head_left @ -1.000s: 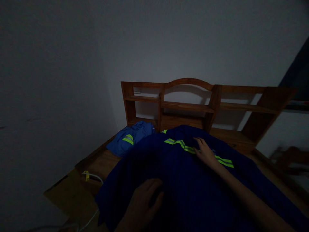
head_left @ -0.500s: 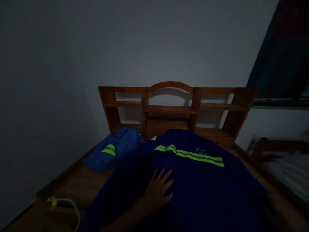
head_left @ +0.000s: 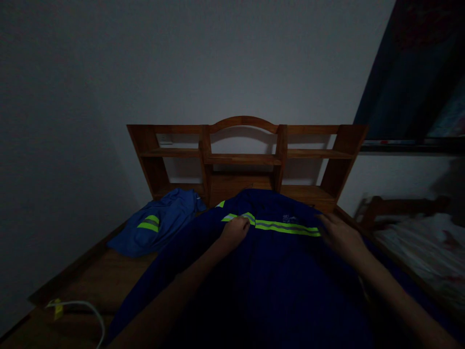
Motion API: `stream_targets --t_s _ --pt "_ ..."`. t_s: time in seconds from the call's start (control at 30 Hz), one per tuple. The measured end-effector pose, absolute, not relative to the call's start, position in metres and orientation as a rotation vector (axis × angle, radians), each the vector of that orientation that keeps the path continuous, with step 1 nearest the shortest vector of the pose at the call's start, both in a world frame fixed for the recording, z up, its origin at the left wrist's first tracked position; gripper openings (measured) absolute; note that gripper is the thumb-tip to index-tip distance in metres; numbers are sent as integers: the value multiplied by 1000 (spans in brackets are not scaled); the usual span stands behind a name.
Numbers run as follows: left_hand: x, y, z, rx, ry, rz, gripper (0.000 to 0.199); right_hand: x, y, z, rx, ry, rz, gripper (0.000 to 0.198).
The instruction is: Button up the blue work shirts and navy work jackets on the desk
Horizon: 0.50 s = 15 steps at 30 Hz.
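Note:
A dark blue work jacket with yellow-green reflective strips lies spread out in front of me, its collar toward the shelf headboard. My left hand is closed on the jacket's front, at the strip beside the centre opening; the exact pinch is too dark to see. Over the jacket's right side is my right hand, slightly blurred, fingers stretched toward the end of the chest strip. Whether it touches the cloth I cannot tell. Left of the jacket lies a crumpled lighter blue garment with a reflective band.
A wooden headboard with shelves stands against the wall behind the jacket. At lower left a white cable with a yellow tag lies on the wooden boards. Pale bedding is at right, below a dark window.
My left hand has gone from lying spread on the jacket to closed, farther up near the strip. My right hand has come in from the lower right edge. The view has shifted slightly.

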<state>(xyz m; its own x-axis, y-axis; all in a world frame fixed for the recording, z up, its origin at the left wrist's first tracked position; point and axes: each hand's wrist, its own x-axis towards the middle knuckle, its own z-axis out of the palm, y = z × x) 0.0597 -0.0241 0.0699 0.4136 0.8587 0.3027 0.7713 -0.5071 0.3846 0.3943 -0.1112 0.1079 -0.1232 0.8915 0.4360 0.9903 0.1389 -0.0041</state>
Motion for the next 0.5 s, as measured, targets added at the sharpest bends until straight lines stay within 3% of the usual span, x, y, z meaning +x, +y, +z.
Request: stream_targets --t_s 0.2,0.5 --pt "93 26 32 2376 1308 855 17 277 -55 82 -1576 -2290 5 23" --pt "73 30 -2 2159 1015 1112 8 282 -30 41 -1369 -2223 289 30"
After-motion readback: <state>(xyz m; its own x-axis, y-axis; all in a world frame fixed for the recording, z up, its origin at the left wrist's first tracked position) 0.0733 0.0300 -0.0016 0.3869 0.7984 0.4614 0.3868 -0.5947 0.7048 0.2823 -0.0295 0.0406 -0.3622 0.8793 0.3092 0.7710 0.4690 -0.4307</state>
